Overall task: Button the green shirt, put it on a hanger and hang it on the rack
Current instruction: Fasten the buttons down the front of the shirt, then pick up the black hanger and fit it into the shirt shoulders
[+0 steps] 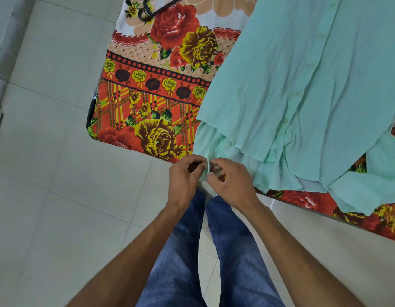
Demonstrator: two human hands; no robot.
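The pale green shirt lies spread on a bed covered by a flowered sheet, its row of buttons running up the middle. One sleeve cuff hangs over the bed's near edge. My left hand and my right hand both pinch that cuff between their fingertips, close together. A black hanger lies on the sheet at the top, partly cut off by the frame. No rack is in view.
Pale floor tiles spread to the left and below. My legs in blue jeans stand at the bed's corner. A grey wall or cabinet edge runs along the far left.
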